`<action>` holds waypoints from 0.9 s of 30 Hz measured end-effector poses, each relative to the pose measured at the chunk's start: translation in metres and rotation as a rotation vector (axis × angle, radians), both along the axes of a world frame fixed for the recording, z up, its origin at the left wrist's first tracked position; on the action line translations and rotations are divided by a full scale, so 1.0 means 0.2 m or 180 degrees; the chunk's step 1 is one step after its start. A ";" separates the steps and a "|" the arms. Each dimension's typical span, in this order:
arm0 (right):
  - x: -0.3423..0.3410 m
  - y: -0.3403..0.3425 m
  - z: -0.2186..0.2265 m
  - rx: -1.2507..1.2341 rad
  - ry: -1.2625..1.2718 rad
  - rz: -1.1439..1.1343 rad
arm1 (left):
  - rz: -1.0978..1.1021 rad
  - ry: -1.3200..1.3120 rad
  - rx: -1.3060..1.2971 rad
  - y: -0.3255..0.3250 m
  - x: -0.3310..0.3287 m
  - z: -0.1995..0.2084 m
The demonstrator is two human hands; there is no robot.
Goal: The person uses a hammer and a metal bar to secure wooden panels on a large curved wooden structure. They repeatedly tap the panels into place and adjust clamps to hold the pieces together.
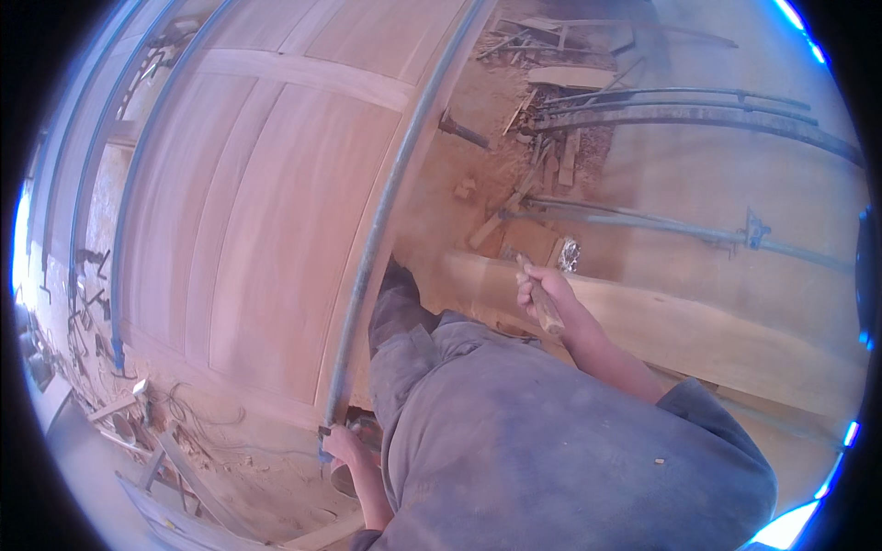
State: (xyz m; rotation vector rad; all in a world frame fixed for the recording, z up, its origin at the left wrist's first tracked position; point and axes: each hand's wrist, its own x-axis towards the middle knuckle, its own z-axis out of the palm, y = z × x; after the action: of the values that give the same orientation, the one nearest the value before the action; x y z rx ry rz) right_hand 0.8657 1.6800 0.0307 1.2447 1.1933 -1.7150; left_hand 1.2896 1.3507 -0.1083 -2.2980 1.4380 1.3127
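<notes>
The long grey metal clamp bar [377, 230] lies along the right edge of the reddish wooden panel door [257, 211], running from that door's far end to its near corner, where its blue-tipped end sits. The left hand [342, 447] grips this near end, fingers curled round it. The right hand [540, 286] is raised over the pale plank to the right, closed about the wooden handle [544, 305] of a tool, whose head cannot be made out.
</notes>
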 end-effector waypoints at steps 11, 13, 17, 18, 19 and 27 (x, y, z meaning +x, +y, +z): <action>-0.37 -0.38 0.16 -0.0290 0.0303 0.0023 | -0.2799 -0.1453 -0.0063 -0.10 -0.15 0.18; -0.38 -0.39 0.16 -0.0364 0.0304 -0.0019 | -0.3483 -0.1930 -0.0304 -0.08 -0.04 0.06; -0.44 -0.36 0.12 -0.0395 0.0160 -0.0214 | -0.4161 -0.2251 -0.0412 -0.07 -0.02 0.05; -0.46 -0.35 0.12 -0.0437 0.0163 -0.0221 | -0.4052 -0.2226 -0.0318 -0.08 0.00 0.03; -0.48 -0.34 0.12 -0.0476 0.0167 -0.0225 | -0.3940 -0.2198 -0.0223 -0.07 0.01 0.02; -0.88 -0.36 0.08 -0.0536 0.0310 -0.0039 | -0.2563 -0.1200 -0.0227 -0.06 0.11 -0.03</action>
State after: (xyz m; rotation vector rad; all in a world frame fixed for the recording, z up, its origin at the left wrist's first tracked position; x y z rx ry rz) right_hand 0.6906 1.6084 0.0471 1.0807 1.0730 -1.8623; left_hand 1.3116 1.3388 -0.1151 -1.5564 1.9478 0.5658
